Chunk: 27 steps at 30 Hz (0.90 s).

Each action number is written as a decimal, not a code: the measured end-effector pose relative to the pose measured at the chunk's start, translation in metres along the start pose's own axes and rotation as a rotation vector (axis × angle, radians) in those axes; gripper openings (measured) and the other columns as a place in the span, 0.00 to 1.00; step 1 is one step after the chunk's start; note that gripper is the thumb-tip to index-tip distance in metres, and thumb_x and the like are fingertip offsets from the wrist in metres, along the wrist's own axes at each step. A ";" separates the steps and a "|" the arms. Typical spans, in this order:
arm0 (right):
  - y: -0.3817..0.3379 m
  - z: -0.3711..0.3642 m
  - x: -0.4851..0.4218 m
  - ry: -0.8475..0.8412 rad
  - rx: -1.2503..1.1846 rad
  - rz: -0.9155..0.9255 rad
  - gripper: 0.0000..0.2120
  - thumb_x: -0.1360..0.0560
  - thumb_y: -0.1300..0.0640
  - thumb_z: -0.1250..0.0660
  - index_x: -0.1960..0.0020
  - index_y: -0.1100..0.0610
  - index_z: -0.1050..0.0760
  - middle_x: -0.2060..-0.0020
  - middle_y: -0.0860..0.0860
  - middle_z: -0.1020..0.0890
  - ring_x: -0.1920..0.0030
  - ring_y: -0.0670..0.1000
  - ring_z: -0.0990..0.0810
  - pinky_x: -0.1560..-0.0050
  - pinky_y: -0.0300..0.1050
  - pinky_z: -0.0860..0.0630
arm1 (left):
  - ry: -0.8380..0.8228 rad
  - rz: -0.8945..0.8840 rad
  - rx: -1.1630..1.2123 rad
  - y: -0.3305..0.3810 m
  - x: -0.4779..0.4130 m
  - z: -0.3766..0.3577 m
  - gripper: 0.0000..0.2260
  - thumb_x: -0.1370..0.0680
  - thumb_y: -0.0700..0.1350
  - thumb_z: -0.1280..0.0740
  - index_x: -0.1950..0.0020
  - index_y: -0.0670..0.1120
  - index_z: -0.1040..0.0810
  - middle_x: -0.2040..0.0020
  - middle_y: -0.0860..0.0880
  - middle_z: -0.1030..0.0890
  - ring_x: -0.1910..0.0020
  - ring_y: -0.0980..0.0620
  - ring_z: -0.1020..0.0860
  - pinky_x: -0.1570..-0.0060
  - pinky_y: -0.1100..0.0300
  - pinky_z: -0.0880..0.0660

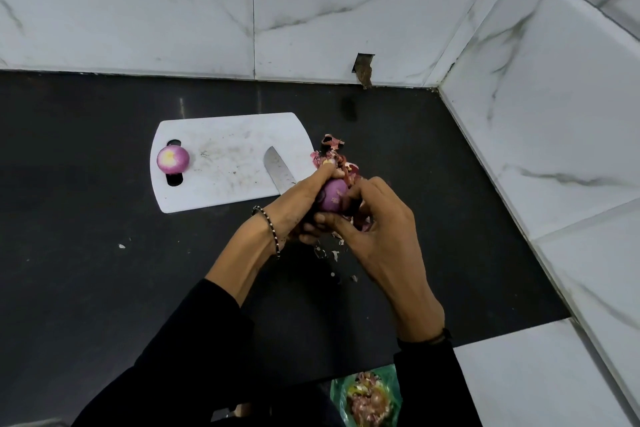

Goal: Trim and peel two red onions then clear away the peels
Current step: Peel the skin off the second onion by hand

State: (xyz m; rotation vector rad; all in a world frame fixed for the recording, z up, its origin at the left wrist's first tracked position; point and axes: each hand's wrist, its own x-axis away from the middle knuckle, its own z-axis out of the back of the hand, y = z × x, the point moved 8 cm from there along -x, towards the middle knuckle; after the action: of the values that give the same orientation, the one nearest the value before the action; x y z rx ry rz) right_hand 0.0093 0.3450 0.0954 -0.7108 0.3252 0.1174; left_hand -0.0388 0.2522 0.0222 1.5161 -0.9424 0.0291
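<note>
Dark countertop (86, 253) runs into a corner of white, grey-veined wall tiles (346, 10). A white cutting board (225, 163) lies flat on it, left of centre. One peeled onion (172, 159), purple with a pale trimmed face turned up, sits at the board's left end, over the handle slot. A knife (278, 168) lies on the board's right part, blade tip pointing away from the person; its handle is hidden behind the left hand (304, 198). Both hands are raised just right of the board and hold the second onion (334, 194) between them. The left hand grips it from the left, fingers curled over its top. The right hand (374, 229) closes on it from the right, thumb laid under the bare purple side and fingertips hidden behind the bulb; whether they pinch skin cannot be told. Loose peels (332, 149) are heaped beside the board's right edge, just beyond the hands. Small scraps (329, 253) lie scattered on the counter beneath the hands. A beaded bracelet (272, 225) circles the left wrist; both sleeves are black. A green bag (367, 395) holding peelings shows at the bottom edge, below the counter's front.
</note>
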 end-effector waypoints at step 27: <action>-0.001 0.004 -0.002 -0.005 -0.081 -0.036 0.21 0.33 0.43 0.24 0.48 0.48 0.29 0.52 0.44 0.25 0.61 0.46 0.25 0.62 0.39 0.25 | -0.030 0.002 -0.064 0.002 0.003 0.003 0.31 0.21 0.66 0.46 0.76 0.49 0.25 0.78 0.50 0.36 0.78 0.54 0.41 0.75 0.65 0.45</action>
State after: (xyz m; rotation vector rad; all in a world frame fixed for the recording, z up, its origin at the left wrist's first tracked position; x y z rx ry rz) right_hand 0.0089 0.3470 0.0995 -0.7963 0.3038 0.0982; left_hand -0.0394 0.2488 0.0246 1.4603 -0.9599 -0.0223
